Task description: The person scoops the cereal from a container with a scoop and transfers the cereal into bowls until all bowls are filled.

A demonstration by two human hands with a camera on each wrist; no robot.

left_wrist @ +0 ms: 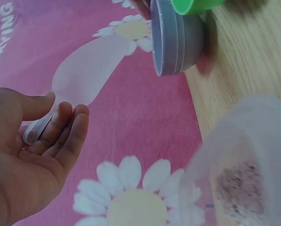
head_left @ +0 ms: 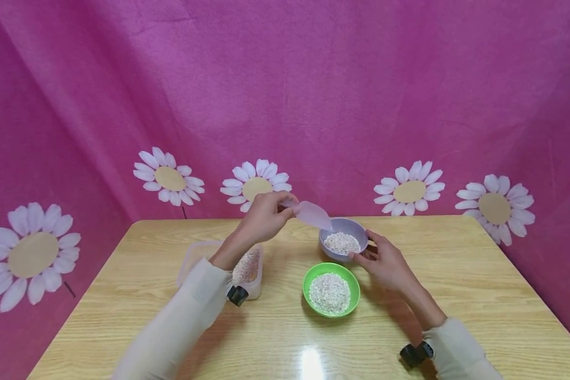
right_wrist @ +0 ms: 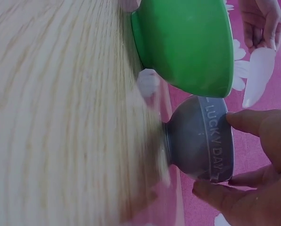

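Observation:
My left hand [head_left: 268, 215] pinches the handle of a translucent pinkish scoop [head_left: 313, 215], its blade tip at the rim of a greyish-purple bowl [head_left: 344, 257]. Pale flakes [head_left: 342, 243] lie in that bowl. In the left wrist view the scoop [left_wrist: 86, 70] looks bare on the side that shows. My right hand [head_left: 385, 262] holds the purple bowl by its right side, thumb and fingers at the rim. Raised "LUCKY DAY" letters mark the bowl [right_wrist: 197, 136] in the right wrist view. Nearer me, a green bowl [head_left: 356, 302] holds a larger heap of flakes.
A translucent plastic tub [head_left: 255, 289] with more flakes stands on the left, partly hidden behind my left forearm. Everything rests on a wooden table [head_left: 285, 343]. Behind its far edge hangs a magenta cloth [head_left: 313, 105] with white daisies.

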